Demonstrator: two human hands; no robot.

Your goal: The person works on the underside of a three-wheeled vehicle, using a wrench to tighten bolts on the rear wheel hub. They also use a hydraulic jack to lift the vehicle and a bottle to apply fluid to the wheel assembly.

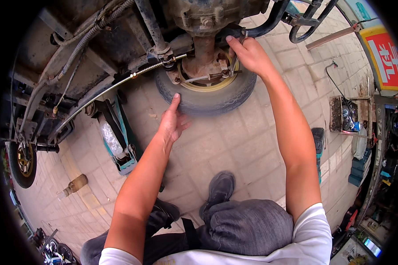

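Note:
In front of me is a black tyre on a yellow rim, under a rusty axle housing. A brake plate with a small lever and a threaded rod sits inside the wheel. My left hand is by the tyre's near left side, thumb up against or just beside the rubber. Its fingers are apart, slightly blurred, and hold nothing. At the wheel's upper right, my right hand is closed around a slim metal tool. Only the tool's end shows above the fist, so its kind is unclear.
A brake cable with a spring runs left from the wheel. A teal floor jack stands below the vehicle frame. A brown bottle lies at left. At right are a box of tools and a red-and-yellow sign.

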